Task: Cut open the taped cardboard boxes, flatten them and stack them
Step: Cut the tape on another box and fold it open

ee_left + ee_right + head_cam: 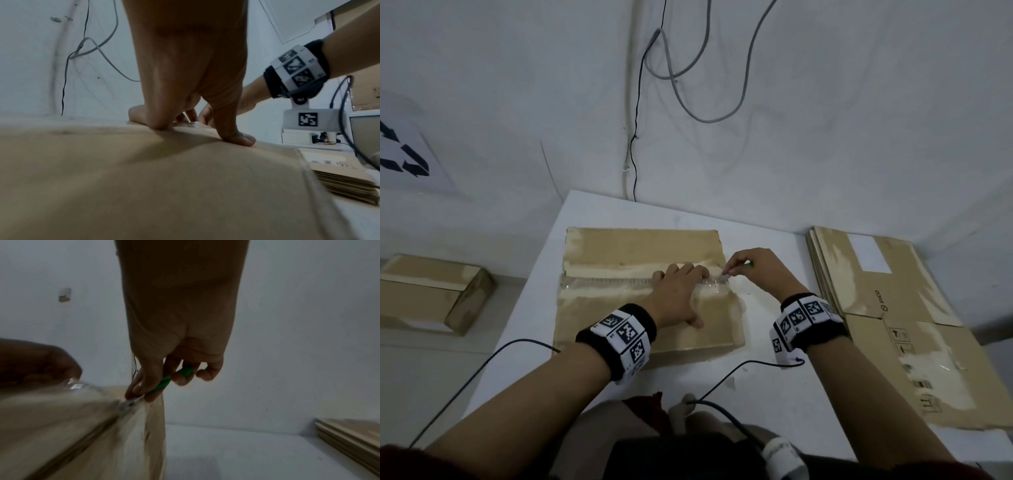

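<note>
A spare box [431,294] waits far left. On the desk [774,387], the left hand [676,296] presses flat on the taped box [647,287], fingers spread. The right hand [755,270] pinches a green cutter [170,379] at the tape's [613,282] right end; best keep the blade shallow, away from the left fingers. Only the right wrist view shows the cutter's handle clearly. The flattened stack [887,308] lies right.

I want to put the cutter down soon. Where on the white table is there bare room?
Bare table lies between the taped box and the flattened stack, and in front of the box, though a cable crosses there. On the box both hands crowd the tape seam.
</note>
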`<state>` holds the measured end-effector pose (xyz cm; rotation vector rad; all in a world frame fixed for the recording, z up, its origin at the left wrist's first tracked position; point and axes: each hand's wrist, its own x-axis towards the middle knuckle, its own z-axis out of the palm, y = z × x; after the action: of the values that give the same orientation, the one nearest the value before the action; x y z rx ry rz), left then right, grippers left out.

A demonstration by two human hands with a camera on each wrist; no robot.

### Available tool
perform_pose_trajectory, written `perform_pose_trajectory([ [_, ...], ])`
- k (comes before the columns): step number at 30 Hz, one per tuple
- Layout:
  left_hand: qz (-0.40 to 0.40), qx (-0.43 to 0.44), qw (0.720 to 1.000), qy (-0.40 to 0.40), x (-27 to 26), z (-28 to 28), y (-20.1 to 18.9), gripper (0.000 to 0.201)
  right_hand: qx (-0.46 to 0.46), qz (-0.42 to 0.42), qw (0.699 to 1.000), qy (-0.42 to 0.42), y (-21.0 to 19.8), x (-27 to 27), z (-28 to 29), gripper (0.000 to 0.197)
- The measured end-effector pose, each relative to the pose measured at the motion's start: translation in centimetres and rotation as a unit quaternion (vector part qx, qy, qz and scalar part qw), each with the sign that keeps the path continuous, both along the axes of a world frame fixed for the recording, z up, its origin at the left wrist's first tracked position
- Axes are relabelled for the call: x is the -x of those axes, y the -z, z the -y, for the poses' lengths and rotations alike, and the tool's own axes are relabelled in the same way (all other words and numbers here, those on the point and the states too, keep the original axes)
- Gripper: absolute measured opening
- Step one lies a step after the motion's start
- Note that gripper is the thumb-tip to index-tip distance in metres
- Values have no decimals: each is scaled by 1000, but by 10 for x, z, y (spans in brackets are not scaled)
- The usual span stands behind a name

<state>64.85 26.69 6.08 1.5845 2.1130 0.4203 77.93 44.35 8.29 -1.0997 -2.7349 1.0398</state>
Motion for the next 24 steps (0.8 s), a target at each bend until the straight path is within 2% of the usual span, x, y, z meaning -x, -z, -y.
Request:
perform_pose_trajectory([
  [5,5,-27,1000,-1,10,0,-5,83,29,-24,999,29,17,-20,8,23],
  [9,-75,-111,991,9,21,-2,-21,81,67,-67,994,63,25,-39,9,22],
  [12,-173,-215,960,42,26,0,-26,67,91,-106,986,95,37,-47,13,15],
  [15,-234,-306,922,42,25,0,-29,43,92,-151,971,162,48,-52,14,6],
  [16,-238,-303,921,53,23,2,-32,35,93,-163,966,176,50,-53,15,9],
  [17,-234,-268,932,66,20,7,-41,31,99,-171,963,185,50,-54,16,13],
  [18,-221,-217,948,69,17,11,-48,40,106,-176,960,189,49,-53,17,17],
  [20,-162,-97,981,41,3,24,-55,73,129,-182,956,191,46,-53,17,21],
  [21,-125,-64,990,28,-2,30,-54,78,139,-190,953,191,44,-51,17,21],
  [22,-97,-45,994,30,-6,36,-47,72,142,-196,951,191,42,-49,17,19],
  [24,-109,-3,991,79,-13,41,-27,36,118,-189,956,188,41,-45,16,18],
])
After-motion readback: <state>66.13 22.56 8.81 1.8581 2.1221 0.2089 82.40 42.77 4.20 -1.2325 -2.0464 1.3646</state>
